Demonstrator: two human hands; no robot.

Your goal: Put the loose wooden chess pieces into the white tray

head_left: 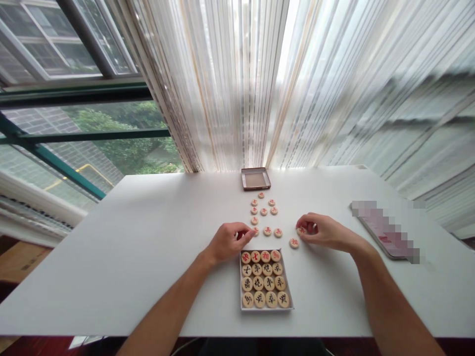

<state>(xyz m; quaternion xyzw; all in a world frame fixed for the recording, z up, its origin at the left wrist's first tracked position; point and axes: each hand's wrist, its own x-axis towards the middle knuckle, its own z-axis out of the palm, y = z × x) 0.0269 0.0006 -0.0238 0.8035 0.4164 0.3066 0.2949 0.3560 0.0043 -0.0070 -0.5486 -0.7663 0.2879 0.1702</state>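
Observation:
My left hand (230, 240) is closed, its thumb and forefinger at a red-marked xiangqi piece (256, 231) on the table. My right hand (322, 232) pinches another red-marked xiangqi piece (302, 231); just in front of it lies a loose piece (294, 243). Two more red pieces, one (267, 231) beside the other (278, 233), lie between my hands. Nearer to me stands an open box (241, 287) of xiangqi pieces in rows. Its farthest row is red-marked, the rows nearer me black-marked.
Several loose red pieces (263, 211) lie farther back, before an open shallow box lid (256, 188). A phone-like flat object (382, 240), partly blurred, rests on the white table (148, 247) at right. Strip curtains (230, 89) and a window (122, 118) border the far side.

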